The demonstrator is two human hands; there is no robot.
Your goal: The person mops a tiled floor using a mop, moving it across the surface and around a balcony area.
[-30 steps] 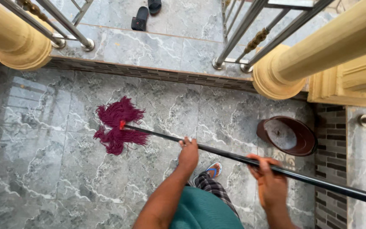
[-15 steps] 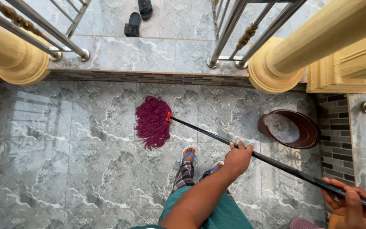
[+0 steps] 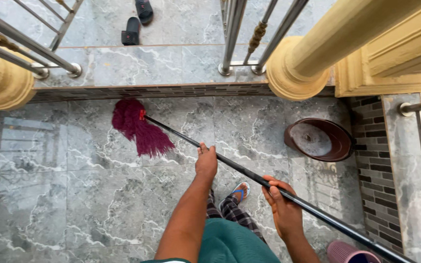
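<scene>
Maroon mop head point(image 3: 137, 127), black handle point(image 3: 249, 173) — grey veined marble floor point(image 3: 74, 195).

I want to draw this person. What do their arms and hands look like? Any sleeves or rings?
Both arms are bare, with no sleeves showing. The left hand and the right hand wear no gloves, and no rings, watch or bracelets are visible.

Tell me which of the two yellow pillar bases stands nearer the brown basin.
The right-hand pillar base, beside the railing posts. The brown basin sits just below it on the floor; the other base is at the far left edge.
</scene>
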